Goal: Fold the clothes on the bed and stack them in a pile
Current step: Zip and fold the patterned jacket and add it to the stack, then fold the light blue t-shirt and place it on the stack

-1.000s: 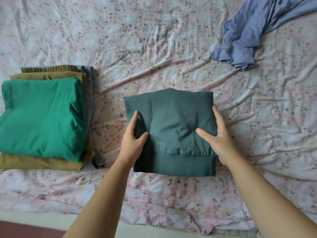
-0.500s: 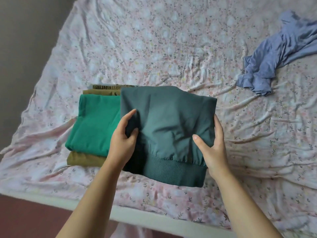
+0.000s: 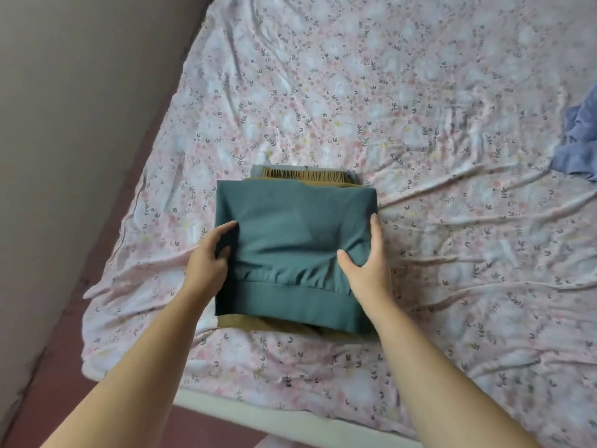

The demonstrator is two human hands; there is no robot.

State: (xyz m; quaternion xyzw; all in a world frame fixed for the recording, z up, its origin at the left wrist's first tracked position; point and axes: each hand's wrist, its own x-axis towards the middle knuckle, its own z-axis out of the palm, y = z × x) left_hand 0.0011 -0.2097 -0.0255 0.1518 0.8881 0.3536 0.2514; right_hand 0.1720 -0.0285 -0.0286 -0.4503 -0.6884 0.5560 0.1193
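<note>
Your left hand and right hand hold the folded teal garment over the pile near the bed's near-left corner.
Your left grip is closed round the garment's left edge, thumb on top; your right grip clasps the right edge likewise. The ribbed hem faces you. Whether the garment rests fully on the pile cannot be told. An olive-brown waistband shows past its far edge. Farther off, a crumpled blue garment lies by the bed's right edge.
</note>
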